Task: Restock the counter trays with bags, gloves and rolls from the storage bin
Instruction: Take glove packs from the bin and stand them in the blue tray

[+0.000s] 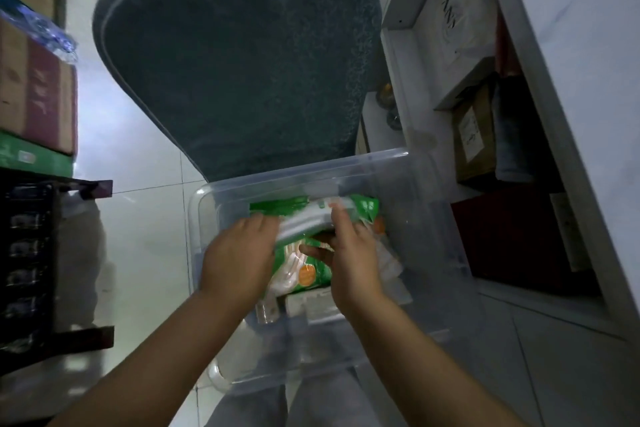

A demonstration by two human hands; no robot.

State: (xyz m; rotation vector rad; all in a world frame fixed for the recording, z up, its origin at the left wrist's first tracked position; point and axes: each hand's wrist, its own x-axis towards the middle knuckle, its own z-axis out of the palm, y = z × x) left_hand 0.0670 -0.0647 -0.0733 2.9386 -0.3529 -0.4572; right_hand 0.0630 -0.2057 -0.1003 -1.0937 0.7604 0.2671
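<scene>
A clear plastic storage bin (pixel 433 218) sits in front of me, resting over my legs. Inside lie green packs (pixel 304 274) with white plastic cutlery showing through, and pale wrapped items beneath. Both my hands reach into the bin. My left hand (pixel 239 253) grips the left end of a whitish wrapped pack (pixel 304 222) with a green end. My right hand (pixel 349 250) holds the same pack from the right, fingers over its top and thumb underneath. The image is blurred, so the finer details of the pack are unclear.
A grey-green cushioned chair back (pixel 242 55) stands just beyond the bin. White shelving (pixel 408 55) with boxes and dark items runs along the right. Stacked cartons (pixel 38 94) and a dark rack (pixel 27 253) stand on the left. White floor tiles (pixel 145 211) lie between.
</scene>
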